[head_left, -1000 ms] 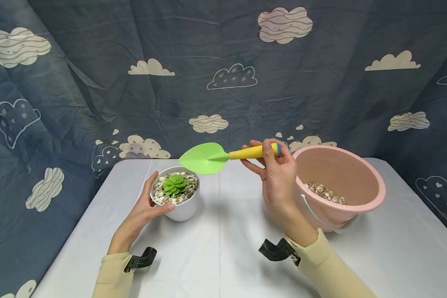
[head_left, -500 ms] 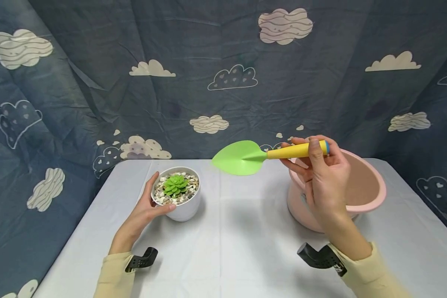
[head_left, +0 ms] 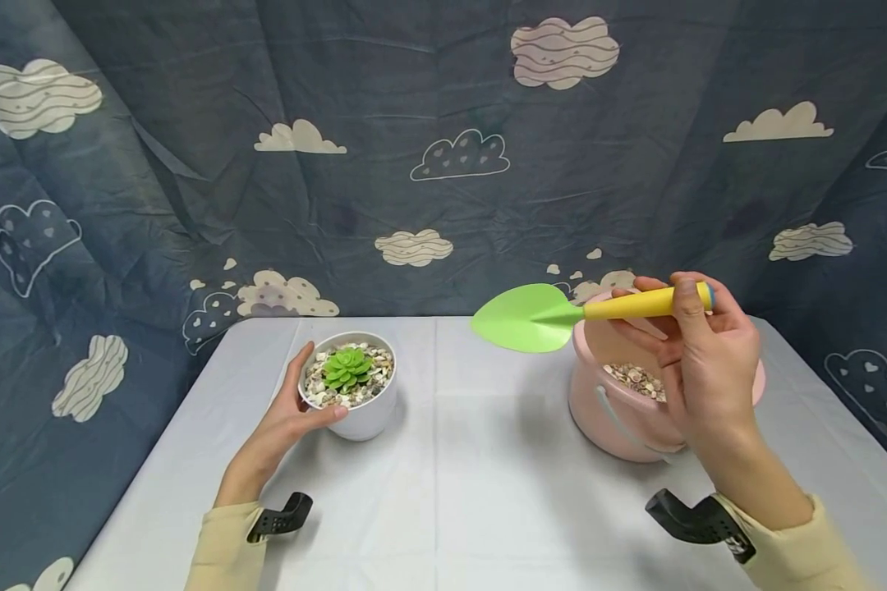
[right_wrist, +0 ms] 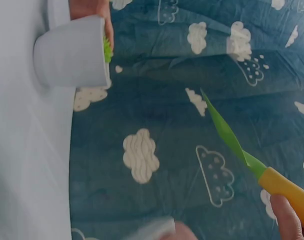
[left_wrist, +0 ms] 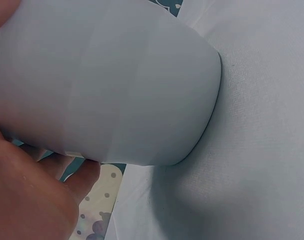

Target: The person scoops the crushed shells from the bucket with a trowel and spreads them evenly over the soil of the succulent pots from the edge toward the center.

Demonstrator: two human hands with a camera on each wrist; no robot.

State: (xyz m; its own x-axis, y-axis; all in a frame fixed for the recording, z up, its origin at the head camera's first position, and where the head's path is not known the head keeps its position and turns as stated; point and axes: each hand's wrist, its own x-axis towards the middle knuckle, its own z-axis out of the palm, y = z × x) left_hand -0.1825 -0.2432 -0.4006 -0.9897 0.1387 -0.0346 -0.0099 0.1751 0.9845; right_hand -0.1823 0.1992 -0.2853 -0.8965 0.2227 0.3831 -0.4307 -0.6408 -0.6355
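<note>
My right hand [head_left: 713, 369] grips the yellow handle of a trowel [head_left: 528, 318], raised above the table in front of the pink bucket. Its green blade points left, and no stones show on it. In the right wrist view the trowel [right_wrist: 227, 132] appears nearly edge-on. My left hand [head_left: 284, 419] holds a small white flower pot [head_left: 365, 417] by its left side, thumb at the front rim. Inside the pot, a green succulent [head_left: 347, 368] sits among pebbles. The left wrist view shows the pot's wall [left_wrist: 126, 85] close up, with its base on the table.
A pink bucket [head_left: 606, 419] with a pale handle stands at the right, partly hidden by my right hand. Pebbles [head_left: 636, 380] lie inside it. White cloth covers the table [head_left: 473, 484]. A dark blue cloud-patterned curtain [head_left: 443, 82] hangs behind.
My right hand has moved right with the trowel, from near the flower pot to in front of the bucket. My left hand and the pot have stayed in place.
</note>
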